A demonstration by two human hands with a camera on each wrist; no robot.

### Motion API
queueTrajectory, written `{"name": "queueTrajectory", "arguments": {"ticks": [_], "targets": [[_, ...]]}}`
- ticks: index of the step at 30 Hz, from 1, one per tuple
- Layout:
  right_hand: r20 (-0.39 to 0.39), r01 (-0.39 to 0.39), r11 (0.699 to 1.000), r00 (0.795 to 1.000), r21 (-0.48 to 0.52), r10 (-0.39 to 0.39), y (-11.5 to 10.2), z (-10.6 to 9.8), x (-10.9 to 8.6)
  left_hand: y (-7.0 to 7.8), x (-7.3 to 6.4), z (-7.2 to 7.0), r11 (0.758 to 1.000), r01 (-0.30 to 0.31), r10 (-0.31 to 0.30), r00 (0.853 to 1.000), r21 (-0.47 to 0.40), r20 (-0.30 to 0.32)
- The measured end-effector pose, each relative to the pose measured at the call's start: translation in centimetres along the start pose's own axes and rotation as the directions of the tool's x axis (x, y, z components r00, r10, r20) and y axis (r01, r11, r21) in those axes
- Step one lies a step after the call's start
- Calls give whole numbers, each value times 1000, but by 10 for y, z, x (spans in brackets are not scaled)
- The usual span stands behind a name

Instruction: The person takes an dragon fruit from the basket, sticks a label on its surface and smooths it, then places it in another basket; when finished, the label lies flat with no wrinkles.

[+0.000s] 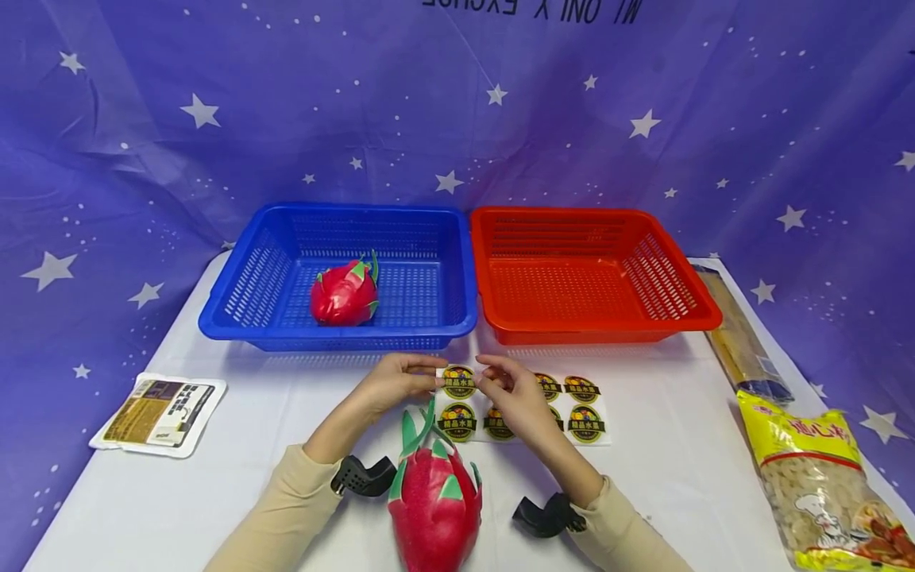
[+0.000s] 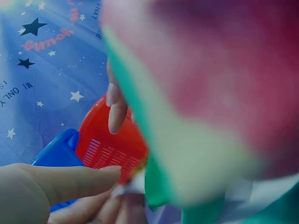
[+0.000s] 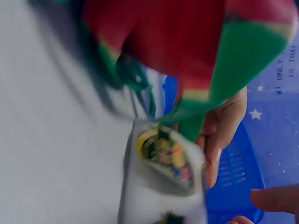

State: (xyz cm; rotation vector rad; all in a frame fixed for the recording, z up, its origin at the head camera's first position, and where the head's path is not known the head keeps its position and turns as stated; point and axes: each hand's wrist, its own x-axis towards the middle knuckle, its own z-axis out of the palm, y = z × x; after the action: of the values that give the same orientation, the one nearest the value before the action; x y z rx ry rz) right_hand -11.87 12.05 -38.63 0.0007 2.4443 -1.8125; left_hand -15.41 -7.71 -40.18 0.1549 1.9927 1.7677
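Pinching the upper left corner of a sheet of round fruit stickers (image 1: pixel 479 409), the left hand (image 1: pixel 395 387) shows in the head view with thumb and fingers together on the paper; the right hand (image 1: pixel 520 396) is beside the top left sticker (image 1: pixel 458 382), its thumb and forefinger slightly apart; the sheet lies on the white-covered table (image 1: pixel 643 469), in front of a blue plastic basket (image 1: pixel 416 294) and a red plastic basket (image 1: pixel 557 290) set side by side. A large dragon fruit (image 1: pixel 438 512) lies between the forearms, its green tips towards the sheet; a second dragon fruit (image 1: pixel 341 296) sits in the blue basket; a flat white-edged packet (image 1: pixel 153 417) is at the left, a macaroni bag (image 1: pixel 815 492) and a long packet (image 1: pixel 743 338) at the right.

In the left wrist view the large dragon fruit looms blurred and close; past it the left fingers meet a bit of white paper — the right fingers hang apart from it.

In the right wrist view the sheet bends up by the left fingers — the right thumb and fingertip, cut off at the edge, stand apart.
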Motion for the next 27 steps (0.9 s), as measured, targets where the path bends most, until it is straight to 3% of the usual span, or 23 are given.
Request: {"name": "queueTrajectory", "arguments": {"ticks": [5, 10, 14, 21, 27], "targets": [[-20, 65, 983, 997, -169, -69, 3, -2, -1, 0, -1, 3, 1000, 1, 0, 999, 32, -35], [-67, 103, 928, 989, -359, -135, 4, -3, -5, -1, 0, 5, 999, -14, 18, 996, 42, -84], [-103, 127, 885, 976, -447, -192, 9, -3, -7, -3, 0, 4, 1000, -16, 18, 995, 27, -99], [-137, 179, 815, 944, -551, -300, 16, 2, -10, -4, 1, 4, 999, -26, 28, 995, 21, -95], [-173, 166, 813, 935, -558, -310, 17, 3, -11, -3, 0, 5, 1000, -12, 13, 993, 9, -115]]}}
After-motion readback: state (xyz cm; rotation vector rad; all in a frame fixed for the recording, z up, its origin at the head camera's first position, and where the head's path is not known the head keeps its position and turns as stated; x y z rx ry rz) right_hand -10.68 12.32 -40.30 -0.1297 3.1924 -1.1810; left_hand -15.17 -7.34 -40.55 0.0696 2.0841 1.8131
